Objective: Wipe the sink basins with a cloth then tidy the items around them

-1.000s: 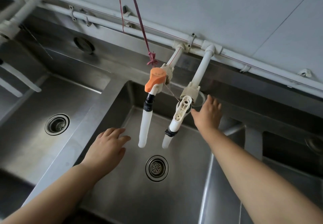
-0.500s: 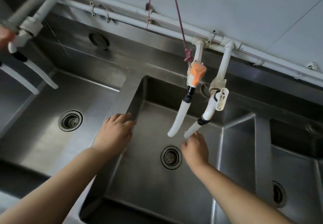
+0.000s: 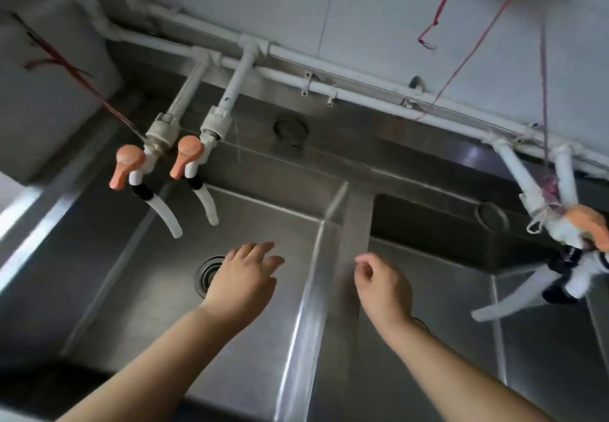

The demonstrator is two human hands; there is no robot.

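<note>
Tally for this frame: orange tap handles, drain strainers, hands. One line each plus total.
Orange tap handles: 3, namely far-left handle, second handle, blurred right handle
Drain strainers: 1, the left basin drain, partly behind the left hand
Hands: 2, left hand, right hand
Total: 6

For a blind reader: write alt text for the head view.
Two bare hands, left hand open, right hand loosely curled, hover empty over steel sink basins. Two orange-handled taps hang at left.
</note>
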